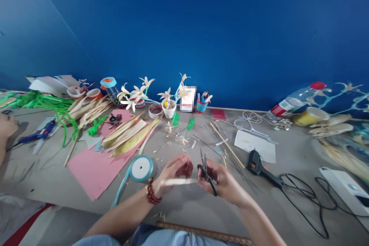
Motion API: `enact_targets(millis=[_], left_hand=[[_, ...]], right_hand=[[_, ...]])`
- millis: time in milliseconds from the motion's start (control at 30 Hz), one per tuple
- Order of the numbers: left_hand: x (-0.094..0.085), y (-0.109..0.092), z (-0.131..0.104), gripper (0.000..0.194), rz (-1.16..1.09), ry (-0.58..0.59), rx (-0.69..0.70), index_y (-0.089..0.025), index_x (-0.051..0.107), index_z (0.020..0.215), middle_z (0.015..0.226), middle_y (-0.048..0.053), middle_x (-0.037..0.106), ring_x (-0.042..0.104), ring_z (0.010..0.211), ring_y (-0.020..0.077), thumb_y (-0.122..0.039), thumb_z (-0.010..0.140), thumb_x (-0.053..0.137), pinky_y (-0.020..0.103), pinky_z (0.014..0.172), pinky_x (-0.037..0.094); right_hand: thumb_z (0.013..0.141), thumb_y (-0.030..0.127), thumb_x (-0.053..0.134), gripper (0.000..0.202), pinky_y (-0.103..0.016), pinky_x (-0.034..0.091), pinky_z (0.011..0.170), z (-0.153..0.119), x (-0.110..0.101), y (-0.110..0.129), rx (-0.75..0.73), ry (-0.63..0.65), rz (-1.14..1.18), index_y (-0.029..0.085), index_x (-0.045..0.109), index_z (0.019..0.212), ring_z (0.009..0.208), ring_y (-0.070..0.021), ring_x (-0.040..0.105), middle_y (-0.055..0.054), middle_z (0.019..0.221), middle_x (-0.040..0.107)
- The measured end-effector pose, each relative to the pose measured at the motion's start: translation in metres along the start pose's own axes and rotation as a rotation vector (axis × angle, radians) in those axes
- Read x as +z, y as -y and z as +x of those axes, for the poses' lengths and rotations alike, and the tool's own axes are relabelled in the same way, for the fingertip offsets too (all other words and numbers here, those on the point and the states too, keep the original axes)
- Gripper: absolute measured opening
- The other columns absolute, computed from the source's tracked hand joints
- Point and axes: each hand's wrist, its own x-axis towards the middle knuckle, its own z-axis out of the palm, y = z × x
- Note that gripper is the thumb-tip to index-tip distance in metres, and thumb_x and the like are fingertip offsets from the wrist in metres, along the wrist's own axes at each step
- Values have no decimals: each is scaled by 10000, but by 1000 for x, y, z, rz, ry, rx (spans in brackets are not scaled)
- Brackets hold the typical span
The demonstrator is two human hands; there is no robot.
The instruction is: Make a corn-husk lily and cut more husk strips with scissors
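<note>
My right hand (226,184) is closed around small dark-handled scissors (203,167), whose blades point up and stand slightly apart. A pale husk strip (180,181) stretches sideways between my hands. Its right end meets my right fingertips, and its left end overlaps the base of my left hand (177,169). The left fingers are curled in toward the thumb; what they hold, if anything, is unclear. Beyond my hands lie husk flowers (183,139) and small pale scraps. A roll of light-blue ribbon (141,168) rests by my left wrist.
Pink paper (92,171) and dried husks (129,134) lie left, near green pipe cleaners (57,103) and a blue glue gun (37,134). Another person's hand (7,127) is at the far left. On the right are a black glue gun (262,167), its cable and a bottle (296,102).
</note>
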Motion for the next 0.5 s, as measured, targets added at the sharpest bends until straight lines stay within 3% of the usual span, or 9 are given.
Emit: enact_targets(millis=[100, 200, 333, 500], left_hand=[[-5, -4, 3, 335, 73, 175, -208, -132, 627, 711, 607, 0, 557, 481, 533, 105, -432, 751, 769, 233, 531, 374], [-7, -3, 5, 338, 146, 248, -262, -132, 603, 676, 550, -27, 529, 441, 490, 77, -400, 708, 807, 216, 512, 350], [-4, -3, 5, 306, 266, 193, -121, -139, 595, 706, 631, -5, 554, 471, 552, 90, -400, 766, 743, 223, 551, 374], [-1, -9, 3, 119, 705, 166, 118, -136, 623, 704, 686, 17, 592, 509, 622, 111, -202, 793, 665, 226, 597, 391]], right_hand=[[701, 175, 658, 134, -209, 320, 499, 1, -9, 7, 16, 58, -152, 190, 529, 735, 543, -93, 423, 43, 637, 533], [693, 143, 631, 145, -203, 295, 491, 5, -10, 7, -18, 5, -235, 194, 497, 716, 526, -80, 377, 61, 607, 488], [678, 119, 599, 141, -209, 283, 488, 8, -4, 0, -37, -27, -213, 195, 490, 724, 530, -80, 353, 62, 625, 468], [629, 84, 609, 166, -214, 250, 477, 12, 1, -5, 12, -57, -153, 195, 499, 686, 517, -81, 329, 80, 577, 406]])
